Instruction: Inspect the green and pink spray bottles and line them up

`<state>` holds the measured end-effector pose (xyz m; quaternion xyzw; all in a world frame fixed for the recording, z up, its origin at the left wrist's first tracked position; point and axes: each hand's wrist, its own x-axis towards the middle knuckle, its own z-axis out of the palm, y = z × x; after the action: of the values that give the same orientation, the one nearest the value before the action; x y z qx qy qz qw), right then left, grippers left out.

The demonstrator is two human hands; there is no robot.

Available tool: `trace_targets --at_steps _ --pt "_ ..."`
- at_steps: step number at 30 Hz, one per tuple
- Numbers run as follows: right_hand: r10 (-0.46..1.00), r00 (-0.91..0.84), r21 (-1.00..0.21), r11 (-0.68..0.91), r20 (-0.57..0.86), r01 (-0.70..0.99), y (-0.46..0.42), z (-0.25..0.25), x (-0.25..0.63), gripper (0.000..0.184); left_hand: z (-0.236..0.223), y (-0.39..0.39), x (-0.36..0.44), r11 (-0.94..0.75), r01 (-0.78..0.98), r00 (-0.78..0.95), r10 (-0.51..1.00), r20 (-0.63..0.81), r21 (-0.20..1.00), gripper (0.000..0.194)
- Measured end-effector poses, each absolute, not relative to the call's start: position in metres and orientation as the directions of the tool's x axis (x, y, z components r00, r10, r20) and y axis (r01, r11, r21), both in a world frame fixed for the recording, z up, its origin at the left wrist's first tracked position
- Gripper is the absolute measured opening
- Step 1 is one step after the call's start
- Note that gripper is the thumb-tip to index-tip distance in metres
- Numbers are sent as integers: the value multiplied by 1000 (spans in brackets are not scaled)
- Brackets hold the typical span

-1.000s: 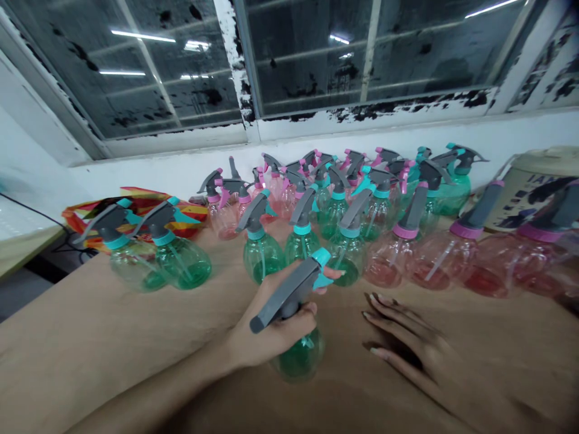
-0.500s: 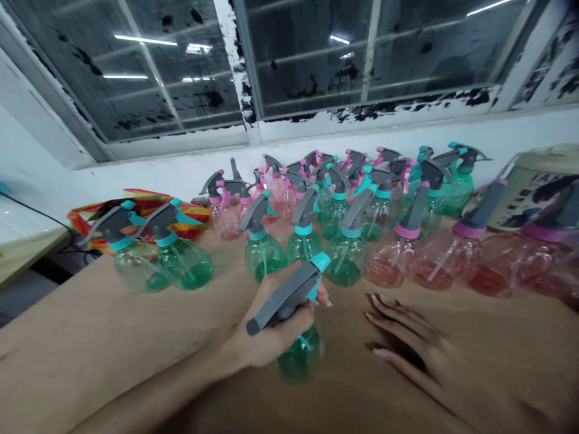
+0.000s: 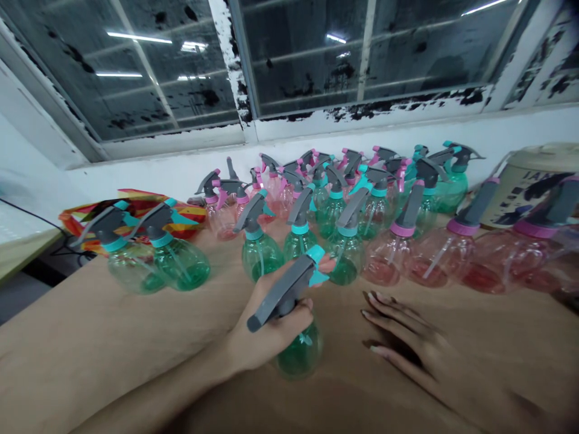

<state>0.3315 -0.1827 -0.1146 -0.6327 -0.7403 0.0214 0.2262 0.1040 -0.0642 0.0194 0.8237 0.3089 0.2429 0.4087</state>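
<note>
My left hand [image 3: 266,325] is wrapped round the neck of a green spray bottle [image 3: 298,355] with a grey head and turquoise nozzle and trigger. The bottle stands upright on the table, its nozzle pointing away from me. Some fingers reach past the trigger on the far side, and the collar is hidden by the hand. To the right, my right hand [image 3: 411,343] lies palm down with its fingers apart, holding nothing. Just beyond stand green spray bottles [image 3: 347,256] and pink spray bottles [image 3: 386,259] in a row.
Two more green bottles [image 3: 183,262] stand at the left, before a red and yellow bag [image 3: 185,217]. Several pink and green bottles crowd the back of the wooden table [image 3: 149,349]. A cream printed container [image 3: 520,187] is at the back right, below a window [image 3: 362,54].
The fingers of my left hand have loosened from the trigger, which now shows more plainly. My right hand stays in place. The view has shifted slightly.
</note>
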Motion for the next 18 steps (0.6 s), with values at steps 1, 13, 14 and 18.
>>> trace_targets --at_steps 1,13,14,18 --pt "947 -96 -320 198 307 926 -183 -114 331 48 20 -64 104 -485 295 695 700 163 823 17" --pt "946 -109 -297 203 306 933 -183 -117 333 48 23 -63 102 -540 255 743 640 194 802 29" --pt "945 -102 -306 200 310 931 -183 -116 333 47 24 -63 103 -551 239 754 624 205 800 31" --pt "952 -98 -313 191 291 930 -184 -115 332 48 27 -62 102 -546 263 741 642 196 795 29"
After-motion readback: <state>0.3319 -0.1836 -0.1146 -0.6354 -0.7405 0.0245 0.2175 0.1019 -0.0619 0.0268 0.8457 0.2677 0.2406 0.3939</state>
